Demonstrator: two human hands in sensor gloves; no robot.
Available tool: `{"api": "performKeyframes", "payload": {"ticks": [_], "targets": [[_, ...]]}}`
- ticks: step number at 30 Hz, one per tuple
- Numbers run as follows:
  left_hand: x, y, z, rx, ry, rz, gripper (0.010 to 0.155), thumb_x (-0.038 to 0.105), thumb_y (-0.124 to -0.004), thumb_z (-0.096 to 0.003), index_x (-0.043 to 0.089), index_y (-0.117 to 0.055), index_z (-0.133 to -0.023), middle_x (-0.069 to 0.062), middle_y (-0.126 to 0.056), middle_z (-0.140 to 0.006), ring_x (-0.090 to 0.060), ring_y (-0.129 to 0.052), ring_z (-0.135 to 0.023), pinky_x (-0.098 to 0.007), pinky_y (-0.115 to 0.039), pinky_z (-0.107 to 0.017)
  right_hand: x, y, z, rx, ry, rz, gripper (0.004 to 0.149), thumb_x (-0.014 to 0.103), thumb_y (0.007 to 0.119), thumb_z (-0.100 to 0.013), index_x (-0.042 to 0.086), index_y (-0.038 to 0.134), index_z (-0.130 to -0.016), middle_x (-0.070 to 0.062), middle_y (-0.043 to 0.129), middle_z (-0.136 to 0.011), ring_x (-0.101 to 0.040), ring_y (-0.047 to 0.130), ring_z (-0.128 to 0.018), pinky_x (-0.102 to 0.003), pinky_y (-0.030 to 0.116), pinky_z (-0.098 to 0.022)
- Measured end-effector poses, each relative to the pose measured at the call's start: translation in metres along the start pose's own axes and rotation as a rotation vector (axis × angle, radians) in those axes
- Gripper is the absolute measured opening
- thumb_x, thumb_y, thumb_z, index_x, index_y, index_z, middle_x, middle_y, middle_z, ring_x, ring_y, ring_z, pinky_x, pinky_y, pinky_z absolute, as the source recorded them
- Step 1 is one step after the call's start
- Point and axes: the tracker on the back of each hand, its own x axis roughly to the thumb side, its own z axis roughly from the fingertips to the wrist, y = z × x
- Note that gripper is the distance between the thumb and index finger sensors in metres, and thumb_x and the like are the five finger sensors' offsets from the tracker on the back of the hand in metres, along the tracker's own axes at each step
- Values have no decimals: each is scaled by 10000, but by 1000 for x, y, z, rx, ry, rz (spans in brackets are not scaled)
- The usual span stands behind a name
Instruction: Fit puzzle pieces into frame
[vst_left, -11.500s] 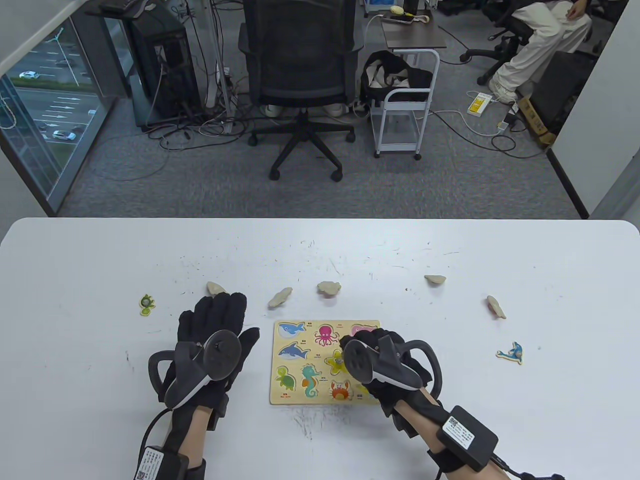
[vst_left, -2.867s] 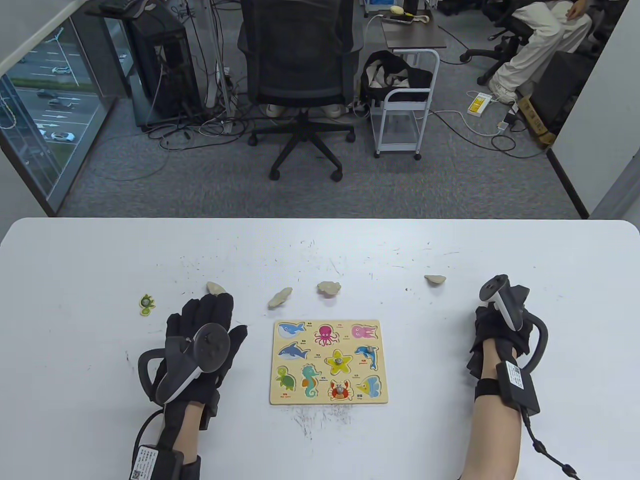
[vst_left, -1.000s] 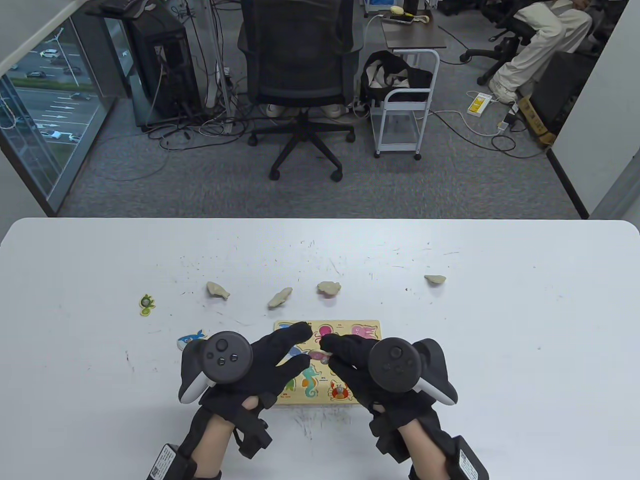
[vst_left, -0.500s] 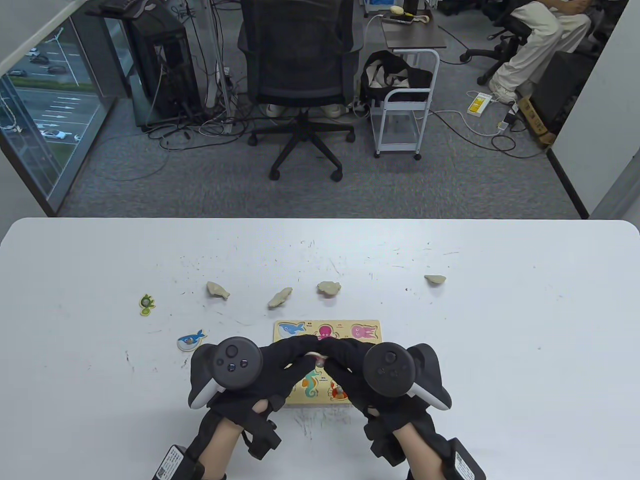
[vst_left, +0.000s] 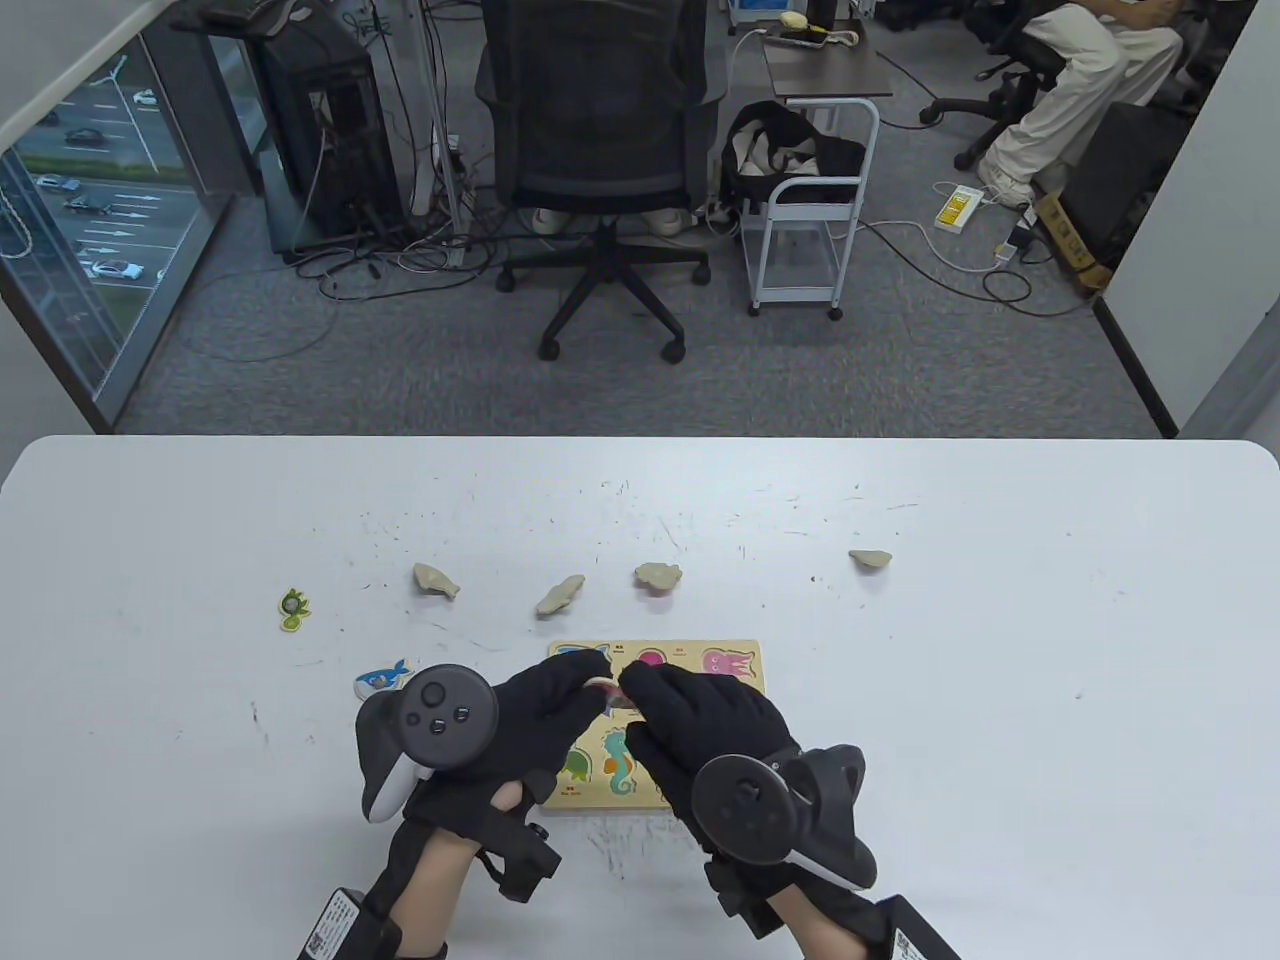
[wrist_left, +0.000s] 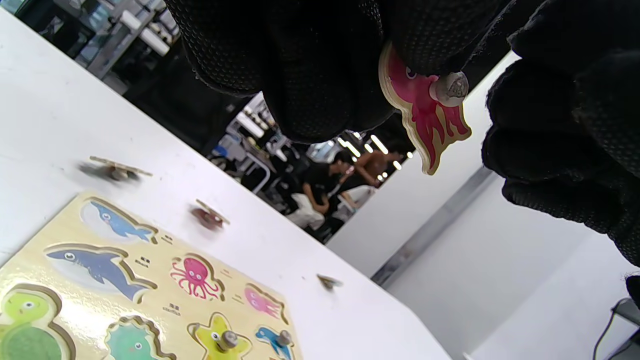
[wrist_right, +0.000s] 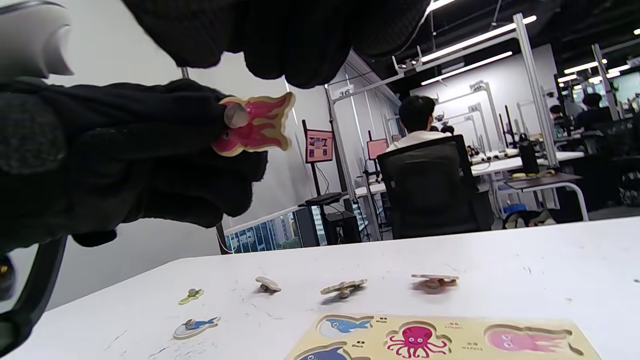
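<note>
Left hand (vst_left: 545, 715) pinches pink piece (wrist_left: 425, 112) up off frame (vst_left: 740, 652), painted face turned for checking. Right hand (vst_left: 700, 720) just beside, fingertips near piece; grip there: cannot tell. Likely matching its slot below.

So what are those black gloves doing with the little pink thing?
A person is doing a sea-animal puzzle. The left hand pinches a pink squid piece above the board, with the right hand close beside it. A starfish and dolphin already sit in the board. Other pieces lie on the table, several face down, plus a whale and turtle.
</note>
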Motion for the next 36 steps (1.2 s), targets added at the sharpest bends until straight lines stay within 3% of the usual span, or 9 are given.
{"api": "performKeyframes", "payload": {"ticks": [9, 14, 27, 36], "targets": [[2, 2, 2, -6, -2, 48, 479, 495, -790, -532, 336, -771, -984, 94, -1002, -881, -116, -1024, -766, -380, -835, -661, 11, 11, 1, -51, -2, 157, 516, 453, 849, -486, 380, 685, -970, 106, 819, -953, -165, 881, -811, -445, 698, -710], [-2, -3, -1, -80, -3, 154, 499, 503, -787, -533, 317, -766, -995, 87, -1002, -883, -122, -1025, -764, -382, -835, -658, 12, 14, 0, -75, 19, 222, 514, 455, 848, -487, 384, 684, -968, 110, 818, -950, -160, 880, -810, -443, 698, -710], [-7, -12, -6, -222, -7, 343, 559, 527, -782, -531, 265, -744, -1023, 50, -993, -898, -142, -1022, -769, -394, -832, -655, 6, 14, 0, -105, 58, 205, 475, 457, 859, -481, 397, 709, -927, 125, 842, -915, -150, 891, -798, -440, 708, -707], [-6, -12, -6, -217, -28, 293, 566, 546, -771, -531, 270, -746, -1024, 49, -993, -901, -148, -1018, -775, -397, -828, -658, -1, 12, -2, -85, 57, 136, 455, 455, 874, -474, 394, 739, -904, 120, 872, -885, -144, 911, -769, -435, 724, -694]]}}
